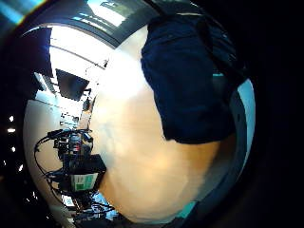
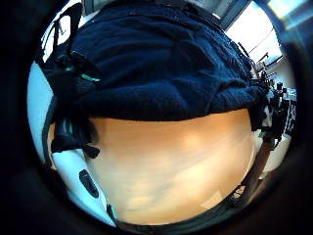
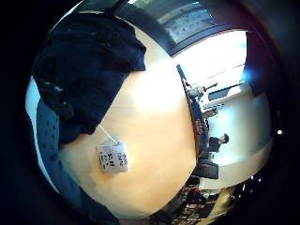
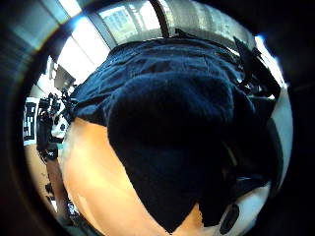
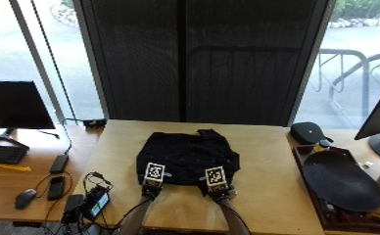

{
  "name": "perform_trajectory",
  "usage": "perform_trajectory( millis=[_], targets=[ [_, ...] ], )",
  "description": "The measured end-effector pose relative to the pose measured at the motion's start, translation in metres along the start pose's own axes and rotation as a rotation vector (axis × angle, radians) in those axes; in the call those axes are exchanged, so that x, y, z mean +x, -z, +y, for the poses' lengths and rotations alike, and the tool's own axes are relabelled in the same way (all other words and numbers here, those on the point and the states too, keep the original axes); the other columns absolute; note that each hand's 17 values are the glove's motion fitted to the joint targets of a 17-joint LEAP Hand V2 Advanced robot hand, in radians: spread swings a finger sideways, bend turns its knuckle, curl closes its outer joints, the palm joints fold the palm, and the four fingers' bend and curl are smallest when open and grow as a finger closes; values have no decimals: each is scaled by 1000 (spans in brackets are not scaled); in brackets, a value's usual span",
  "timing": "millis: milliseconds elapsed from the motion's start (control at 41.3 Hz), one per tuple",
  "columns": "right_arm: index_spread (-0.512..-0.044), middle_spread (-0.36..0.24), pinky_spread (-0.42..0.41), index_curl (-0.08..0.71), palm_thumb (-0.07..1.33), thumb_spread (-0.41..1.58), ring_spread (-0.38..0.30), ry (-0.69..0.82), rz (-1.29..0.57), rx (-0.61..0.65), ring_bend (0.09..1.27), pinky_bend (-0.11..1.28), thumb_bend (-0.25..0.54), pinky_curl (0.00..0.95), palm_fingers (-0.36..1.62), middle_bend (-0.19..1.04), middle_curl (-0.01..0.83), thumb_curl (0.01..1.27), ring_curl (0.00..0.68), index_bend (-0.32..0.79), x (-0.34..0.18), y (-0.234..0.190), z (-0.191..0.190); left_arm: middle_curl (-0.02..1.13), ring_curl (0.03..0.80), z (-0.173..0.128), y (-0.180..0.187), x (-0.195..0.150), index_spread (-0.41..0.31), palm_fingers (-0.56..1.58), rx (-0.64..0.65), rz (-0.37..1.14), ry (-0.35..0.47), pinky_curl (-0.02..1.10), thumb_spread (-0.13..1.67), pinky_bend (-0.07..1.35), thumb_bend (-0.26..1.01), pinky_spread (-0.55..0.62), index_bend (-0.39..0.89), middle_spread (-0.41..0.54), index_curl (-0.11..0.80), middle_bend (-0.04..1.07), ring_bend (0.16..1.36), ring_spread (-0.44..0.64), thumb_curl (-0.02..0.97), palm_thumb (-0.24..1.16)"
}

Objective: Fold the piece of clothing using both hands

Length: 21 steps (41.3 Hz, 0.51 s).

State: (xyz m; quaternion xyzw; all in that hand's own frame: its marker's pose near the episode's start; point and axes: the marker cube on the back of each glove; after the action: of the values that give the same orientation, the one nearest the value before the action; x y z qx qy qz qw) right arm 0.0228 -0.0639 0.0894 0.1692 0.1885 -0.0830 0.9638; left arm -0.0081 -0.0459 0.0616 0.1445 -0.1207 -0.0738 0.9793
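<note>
Outside view: garment (image 5: pixel 189 157) near edge under left hand (image 5: pixel 152 186), right hand (image 5: pixel 219 190).

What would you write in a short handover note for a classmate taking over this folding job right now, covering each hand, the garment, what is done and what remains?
Left hand: at the near edge of the dark garment; grip cannot be seen.
Right hand: at the same edge; grip cannot be seen.
Garment: lies on the wooden table, a white tag beside it.
Done: it looks partly folded, a compact shape.
Left: probably fold the near edge away, then tidy up.
</note>
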Motion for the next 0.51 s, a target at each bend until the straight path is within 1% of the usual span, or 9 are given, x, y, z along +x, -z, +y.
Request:
perform_trajectory(
  millis=[24, 48, 73, 121, 194, 266, 315, 412, 508],
  targets=[
    [-318, -181, -219, 385, 826, 1171, -237, 1, -6, -30, 484, 554, 39, 351, 1159, 161, 329, 346, 364, 245, 1, -5, 2, 428, 346, 0, 1, -4, -254, 1098, -10, -1, 1, 330, 1203, 214, 65, -85, 175, -257, 405, 201, 493, -259, 403, 811],
    [-318, -189, -237, 386, 834, 1175, -251, 2, -14, -53, 502, 556, 40, 355, 1215, 177, 335, 346, 372, 231, 2, -5, 3, 437, 351, -1, 2, -7, -257, 1118, -21, 7, 3, 334, 1182, 209, 61, -100, 165, -266, 405, 216, 496, -271, 410, 823],
    [-318, -192, -245, 389, 838, 1178, -255, 4, -23, -71, 502, 556, 38, 358, 1215, 176, 337, 344, 374, 225, 4, -2, 4, 439, 354, -2, 3, -11, -259, 1118, -33, 23, 5, 338, 1171, 207, 57, -110, 164, -271, 406, 216, 495, -278, 413, 829],
    [-317, -203, -261, 394, 847, 1184, -263, 12, -48, -107, 513, 546, 34, 359, 1238, 186, 345, 342, 380, 212, 10, 9, 2, 454, 366, -6, 8, -19, -264, 1165, -73, 71, 7, 344, 1132, 199, 44, -132, 140, -289, 399, 257, 517, -306, 424, 838],
    [-311, -217, -287, 376, 873, 1191, -274, 24, -122, -178, 581, 506, 37, 354, 1347, 298, 386, 343, 403, 131, 18, 29, -4, 469, 383, -6, 18, -30, -269, 1203, -204, 157, -5, 357, 1081, 205, 27, -164, 115, -303, 386, 297, 557, -332, 438, 853],
    [-308, -229, -311, 365, 902, 1179, -278, 46, -217, -269, 623, 505, 39, 357, 1372, 351, 409, 345, 415, 118, 25, 56, -7, 477, 398, -5, 19, -32, -271, 1205, -344, 236, -39, 363, 1045, 205, 10, -182, 117, -319, 379, 311, 597, -350, 452, 862],
    [-306, -233, -321, 361, 917, 1179, -276, 71, -289, -323, 644, 505, 38, 358, 1369, 373, 419, 347, 422, 122, 28, 75, -7, 482, 404, -5, 27, -34, -272, 1204, -396, 247, -57, 370, 1025, 206, -5, -191, 121, -319, 375, 320, 614, -356, 458, 862],
    [-301, -235, -336, 353, 939, 1170, -272, 99, -383, -381, 681, 517, 32, 363, 1363, 401, 434, 348, 434, 121, 34, 110, -13, 491, 415, -3, 63, -44, -274, 1203, -400, 203, -77, 380, 1005, 201, -24, -203, 124, -325, 369, 347, 635, -365, 463, 845],
    [-298, -237, -347, 349, 953, 1161, -264, 76, -422, -367, 715, 526, 22, 367, 1360, 418, 443, 349, 444, 127, 43, 132, -34, 498, 422, -14, 93, -51, -275, 1201, -314, 171, -64, 386, 1006, 193, -30, -203, 128, -331, 365, 373, 650, -370, 463, 822]
  ],
)
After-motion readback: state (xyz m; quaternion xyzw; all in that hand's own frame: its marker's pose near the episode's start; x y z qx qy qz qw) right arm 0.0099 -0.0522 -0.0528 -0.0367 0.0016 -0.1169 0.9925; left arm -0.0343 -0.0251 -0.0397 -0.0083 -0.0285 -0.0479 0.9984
